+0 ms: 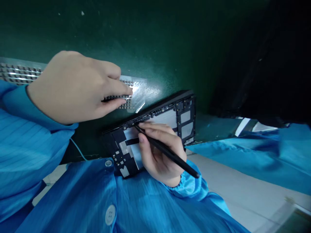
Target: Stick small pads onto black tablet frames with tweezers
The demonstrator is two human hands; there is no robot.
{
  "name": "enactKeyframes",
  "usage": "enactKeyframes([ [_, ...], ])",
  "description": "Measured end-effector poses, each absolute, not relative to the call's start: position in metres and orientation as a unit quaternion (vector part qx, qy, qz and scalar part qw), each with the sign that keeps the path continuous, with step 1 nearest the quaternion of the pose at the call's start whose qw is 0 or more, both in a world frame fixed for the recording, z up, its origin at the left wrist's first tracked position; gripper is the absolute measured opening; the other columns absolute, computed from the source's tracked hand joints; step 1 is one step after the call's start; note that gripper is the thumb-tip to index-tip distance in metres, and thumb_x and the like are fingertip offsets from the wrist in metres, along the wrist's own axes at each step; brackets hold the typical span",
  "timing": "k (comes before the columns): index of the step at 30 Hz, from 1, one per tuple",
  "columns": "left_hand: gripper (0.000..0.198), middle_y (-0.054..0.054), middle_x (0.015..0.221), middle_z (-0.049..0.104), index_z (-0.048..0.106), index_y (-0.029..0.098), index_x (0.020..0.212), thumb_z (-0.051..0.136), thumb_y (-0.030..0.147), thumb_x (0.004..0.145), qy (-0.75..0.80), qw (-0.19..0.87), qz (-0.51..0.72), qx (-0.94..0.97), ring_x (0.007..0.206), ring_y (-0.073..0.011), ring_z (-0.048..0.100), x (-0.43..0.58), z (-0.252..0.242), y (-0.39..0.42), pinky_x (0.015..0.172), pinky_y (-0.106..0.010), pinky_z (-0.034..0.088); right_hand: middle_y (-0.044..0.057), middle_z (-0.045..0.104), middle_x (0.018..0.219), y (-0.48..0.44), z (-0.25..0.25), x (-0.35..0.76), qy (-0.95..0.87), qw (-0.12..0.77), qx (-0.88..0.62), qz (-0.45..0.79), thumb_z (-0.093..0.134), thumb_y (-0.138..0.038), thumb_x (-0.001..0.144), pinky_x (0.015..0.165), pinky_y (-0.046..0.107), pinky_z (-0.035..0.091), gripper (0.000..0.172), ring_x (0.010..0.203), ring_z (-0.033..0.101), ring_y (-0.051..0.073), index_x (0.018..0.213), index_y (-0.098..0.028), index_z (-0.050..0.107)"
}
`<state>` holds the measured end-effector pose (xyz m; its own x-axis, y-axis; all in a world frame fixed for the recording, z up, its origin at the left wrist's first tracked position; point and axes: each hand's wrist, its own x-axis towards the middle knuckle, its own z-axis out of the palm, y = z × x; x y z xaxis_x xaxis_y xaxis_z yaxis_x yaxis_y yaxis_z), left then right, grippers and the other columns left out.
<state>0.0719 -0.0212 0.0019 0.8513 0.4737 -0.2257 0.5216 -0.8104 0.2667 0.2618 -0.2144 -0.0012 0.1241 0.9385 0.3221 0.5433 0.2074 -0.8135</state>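
Note:
My left hand (80,87) lies over a clear plastic sheet of small dark pads (20,72). Its index fingertip and thumb press on the right part of the sheet, and the other fingers are curled under. In my right hand (165,152) is a slim black tool like tweezers (170,153), gripped like a pen. The tool's fine tip touches, or is very near, the upper edge of an opened tablet-like device (187,118). Black frame parts, silver panels and small connectors show inside the device. It lies tilted at the table's near edge, against my blue smock.
The dark green table (145,38) stretches ahead, with small white specks on it. A large black shape (272,64) stands at the right. Blue cloth (267,158) hangs over the right side, above a pale tiled floor (228,184).

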Motion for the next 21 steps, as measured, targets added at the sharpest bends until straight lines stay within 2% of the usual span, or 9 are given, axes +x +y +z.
enactKeyframes([
  [2,0.084,-0.007,0.101,0.071,0.080,0.033,0.142,0.007,0.060,0.112,0.267,0.171,-0.077,0.945,0.094,-0.0265,0.072,0.071,0.003,-0.021,0.088,-0.047,0.058,0.008,0.084,0.118,-0.213,0.006,0.267,-0.608,0.465,-0.599,0.236,0.078,-0.002,0.094,0.101,0.046,0.075,0.041,0.113,0.085,0.024,0.129,-0.022,0.073],
  [5,0.081,-0.006,0.105,0.073,0.078,0.035,0.146,0.008,0.059,0.113,0.270,0.167,-0.087,0.944,0.098,-0.0259,0.071,0.071,0.004,-0.021,0.092,-0.045,0.057,0.003,0.086,0.115,-0.194,0.021,0.283,-0.557,0.468,-0.619,0.296,0.080,-0.009,0.098,0.098,0.038,0.075,0.030,0.108,0.086,0.021,0.123,-0.026,0.077],
  [9,0.082,-0.006,0.109,0.074,0.076,0.032,0.148,0.007,0.059,0.112,0.272,0.165,-0.105,0.942,0.107,-0.0258,0.072,0.073,0.005,-0.020,0.097,-0.043,0.057,0.002,0.087,0.110,-0.145,0.030,0.313,-0.619,0.365,-0.601,0.349,0.084,-0.026,0.101,0.097,0.039,0.074,0.010,0.104,0.086,0.023,0.111,-0.028,0.081],
  [13,0.091,-0.006,0.111,0.074,0.077,0.030,0.146,0.003,0.066,0.106,0.281,0.210,-0.102,0.931,0.112,-0.0292,0.074,0.074,0.004,-0.019,0.106,-0.051,0.056,0.002,0.086,0.112,-0.113,0.021,0.328,-0.682,0.270,-0.535,0.418,0.080,-0.037,0.105,0.095,0.037,0.074,0.013,0.105,0.085,0.023,0.111,-0.026,0.081],
  [15,0.092,-0.006,0.108,0.074,0.079,0.031,0.144,0.004,0.067,0.105,0.283,0.224,-0.093,0.928,0.111,-0.0301,0.074,0.074,0.003,-0.019,0.106,-0.052,0.055,0.002,0.086,0.112,-0.111,0.019,0.328,-0.684,0.266,-0.533,0.421,0.080,-0.038,0.105,0.095,0.037,0.074,0.012,0.105,0.085,0.023,0.110,-0.027,0.082],
  [21,0.074,-0.008,0.098,0.073,0.083,0.034,0.135,0.020,0.057,0.106,0.278,0.178,-0.096,0.939,0.096,-0.0275,0.071,0.076,0.006,-0.020,0.094,-0.045,0.056,0.001,0.085,0.111,-0.119,0.021,0.323,-0.669,0.275,-0.550,0.418,0.080,-0.033,0.104,0.098,0.040,0.074,0.008,0.106,0.084,0.024,0.111,-0.030,0.082],
])
